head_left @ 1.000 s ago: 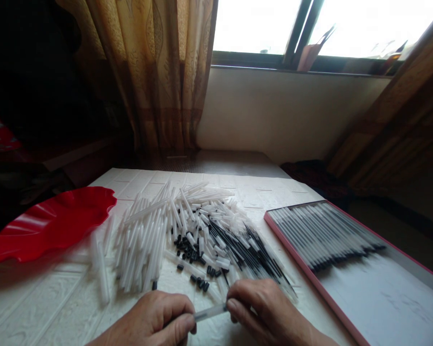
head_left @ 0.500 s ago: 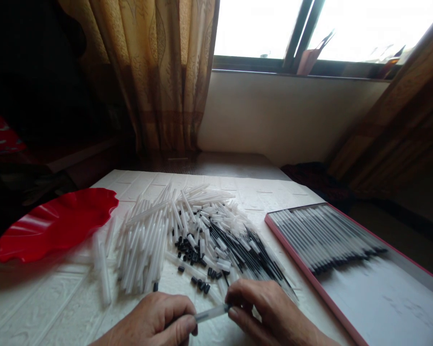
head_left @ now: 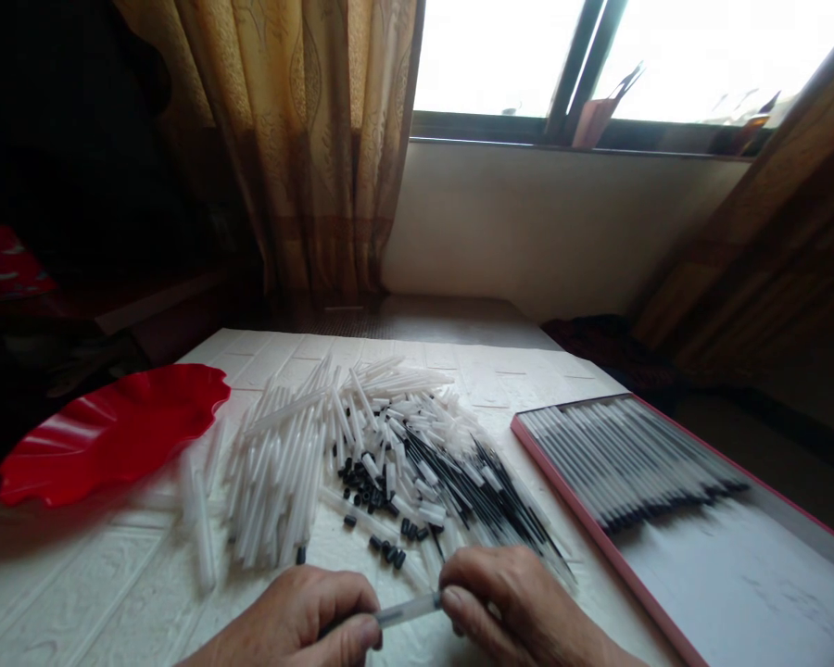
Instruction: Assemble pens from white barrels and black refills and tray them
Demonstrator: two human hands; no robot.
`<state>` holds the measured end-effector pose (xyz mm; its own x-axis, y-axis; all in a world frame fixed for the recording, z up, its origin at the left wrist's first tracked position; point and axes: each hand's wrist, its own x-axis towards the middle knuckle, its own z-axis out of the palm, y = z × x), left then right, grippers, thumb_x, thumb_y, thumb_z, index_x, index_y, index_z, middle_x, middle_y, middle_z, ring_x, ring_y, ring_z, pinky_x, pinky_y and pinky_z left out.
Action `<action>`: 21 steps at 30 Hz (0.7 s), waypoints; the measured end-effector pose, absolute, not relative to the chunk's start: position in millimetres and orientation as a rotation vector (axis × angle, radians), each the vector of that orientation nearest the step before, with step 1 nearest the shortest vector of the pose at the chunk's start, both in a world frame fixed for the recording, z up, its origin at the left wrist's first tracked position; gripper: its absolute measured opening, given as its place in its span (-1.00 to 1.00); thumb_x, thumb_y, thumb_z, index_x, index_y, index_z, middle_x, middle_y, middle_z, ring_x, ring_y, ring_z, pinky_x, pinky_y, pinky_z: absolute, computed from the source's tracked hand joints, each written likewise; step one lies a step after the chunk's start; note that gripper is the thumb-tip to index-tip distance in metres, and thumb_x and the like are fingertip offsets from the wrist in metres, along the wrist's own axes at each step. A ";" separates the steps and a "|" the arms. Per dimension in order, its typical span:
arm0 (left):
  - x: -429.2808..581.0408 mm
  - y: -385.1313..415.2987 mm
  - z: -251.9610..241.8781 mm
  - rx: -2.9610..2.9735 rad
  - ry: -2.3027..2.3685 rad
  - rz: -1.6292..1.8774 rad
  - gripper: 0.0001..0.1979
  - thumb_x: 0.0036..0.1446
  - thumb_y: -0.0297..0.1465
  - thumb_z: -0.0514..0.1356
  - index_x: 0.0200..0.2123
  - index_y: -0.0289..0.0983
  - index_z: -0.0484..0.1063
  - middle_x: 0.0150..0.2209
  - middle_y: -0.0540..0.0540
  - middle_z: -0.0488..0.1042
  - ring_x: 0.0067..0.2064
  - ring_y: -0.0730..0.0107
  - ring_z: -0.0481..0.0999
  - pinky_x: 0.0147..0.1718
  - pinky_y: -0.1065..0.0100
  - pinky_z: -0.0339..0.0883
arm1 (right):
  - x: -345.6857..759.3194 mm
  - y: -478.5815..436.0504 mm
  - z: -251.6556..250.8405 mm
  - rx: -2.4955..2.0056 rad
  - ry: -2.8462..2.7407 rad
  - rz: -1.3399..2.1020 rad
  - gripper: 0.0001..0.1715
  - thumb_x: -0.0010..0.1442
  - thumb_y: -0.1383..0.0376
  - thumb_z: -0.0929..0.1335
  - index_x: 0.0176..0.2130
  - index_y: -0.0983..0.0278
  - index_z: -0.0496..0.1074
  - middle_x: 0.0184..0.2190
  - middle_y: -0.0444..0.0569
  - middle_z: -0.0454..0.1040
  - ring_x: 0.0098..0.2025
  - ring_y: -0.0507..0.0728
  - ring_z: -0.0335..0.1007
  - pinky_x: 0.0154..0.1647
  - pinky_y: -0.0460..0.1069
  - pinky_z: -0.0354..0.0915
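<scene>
A translucent pen barrel with something dark inside spans the gap between my two hands. My left hand pinches one end between thumb and fingers. At the other end, my right hand is closed on the barrel, and its fingers hide the tip. Just beyond my hands lie small black plugs. Farther off are a heap of clear empty barrels, whitish caps and a bundle of thin black refills.
On the right rests a shallow pink-edged box holding a row of assembled pens. A red wavy-rimmed plate stands at the left. The white brick-patterned tabletop lies below a window and curtains.
Both hands keep their hold on the pen barrel. My right-hand fingers have closed slightly farther around its end; the piles look the same.
</scene>
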<state>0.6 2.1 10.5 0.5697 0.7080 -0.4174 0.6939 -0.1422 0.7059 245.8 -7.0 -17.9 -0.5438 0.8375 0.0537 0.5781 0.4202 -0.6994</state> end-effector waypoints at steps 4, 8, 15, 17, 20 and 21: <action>1.4 0.4 11.5 1.867 1.173 0.002 -0.70 0.22 -0.24 0.02 -0.33 -0.24 0.50 -0.37 0.00 0.49 -0.27 0.32 0.46 -0.34 0.50 0.24 | 247.5 -7.6 -10.7 -1.243 -2.283 0.894 -0.75 0.22 0.20 0.26 -0.33 0.25 0.47 -0.51 -0.09 0.51 -0.52 0.03 0.37 -0.50 -0.14 0.14; 1.1 0.4 8.5 1.860 1.159 0.030 -0.71 0.21 -0.24 0.03 -0.36 -0.24 0.49 -0.42 0.02 0.46 -0.32 0.36 0.44 -0.37 0.51 0.22 | 248.2 -7.6 -13.1 -1.176 -2.330 0.842 -0.70 0.27 0.20 0.22 -0.37 0.25 0.46 -0.53 -0.09 0.48 -0.51 0.02 0.33 -0.47 -0.13 0.12; -1.2 2.3 4.5 1.823 1.123 0.067 -0.73 0.19 -0.23 0.08 -0.39 -0.25 0.48 -0.47 0.06 0.40 -0.37 0.39 0.40 -0.41 0.51 0.17 | 248.6 -9.0 -18.0 -1.153 -2.360 0.856 -0.61 0.32 0.16 0.18 -0.49 0.23 0.29 -0.57 -0.18 0.31 -0.54 -0.01 0.16 -0.50 -0.11 0.02; -2.0 2.1 2.3 1.820 1.115 0.078 -0.73 0.19 -0.24 0.08 -0.40 -0.25 0.48 -0.47 0.07 0.40 -0.37 0.40 0.40 -0.42 0.51 0.16 | 248.1 -9.3 -15.8 -1.176 -2.350 0.899 -0.60 0.32 0.14 0.17 -0.51 0.23 0.21 -0.59 -0.21 0.24 -0.55 -0.02 0.11 -0.52 -0.11 -0.01; -2.8 1.2 0.2 1.821 1.094 0.104 -0.74 0.19 -0.25 0.09 -0.40 -0.25 0.48 -0.48 0.07 0.43 -0.38 0.40 0.41 -0.41 0.51 0.17 | 247.1 -9.5 -10.7 -1.230 -2.340 0.964 -0.59 0.31 0.15 0.19 -0.53 0.23 0.16 -0.60 -0.23 0.17 -0.56 -0.04 0.07 -0.54 -0.12 -0.04; -3.1 1.0 0.4 1.817 1.089 0.114 -0.77 0.18 -0.27 0.10 -0.38 -0.24 0.49 -0.47 0.07 0.45 -0.38 0.40 0.42 -0.40 0.51 0.19 | 247.2 -9.7 -9.0 -1.244 -2.340 0.984 -0.61 0.30 0.17 0.20 -0.53 0.24 0.17 -0.60 -0.23 0.16 -0.55 -0.04 0.07 -0.54 -0.12 -0.04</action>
